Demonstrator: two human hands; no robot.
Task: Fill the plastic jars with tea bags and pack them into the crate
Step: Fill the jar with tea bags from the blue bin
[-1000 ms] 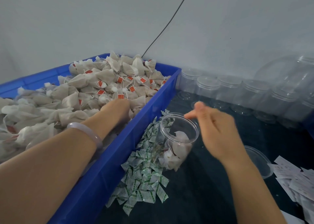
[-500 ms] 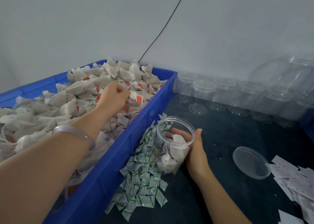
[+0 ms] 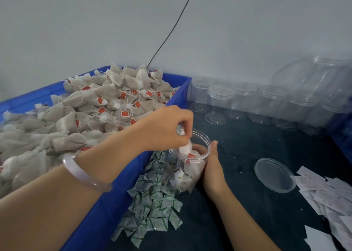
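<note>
Fingers of my left hand are curled and pinch a tea bag, which hangs from them into the mouth of the jar. My right hand grips the jar from its 3 o'clock side. The thumb lies along the rim, and the other fingers, seen through the clear wall, wrap round the far side. The jar leans with its mouth tipped toward 12 o'clock and rests on the dark cloth. Several bags fill its lower part.

At 9 o'clock of the jar, just beside it, stands the blue bin, heaped with tea bags, many with red tags. My left forearm crosses the bin's near wall, with a pale bangle on the wrist. Between bin and jar, spreading toward 6 o'clock, lies a pile of small green-printed sachets, and the jar touches the pile.

A clear lid lies flat at 3 o'clock, apart from my right hand. Past it, at 4 o'clock, white paper slips are scattered. From 12 to 2 o'clock a row of empty jars stands against the wall; whether they are lidded I cannot tell. A thin black cable runs up the wall at 12 o'clock.
</note>
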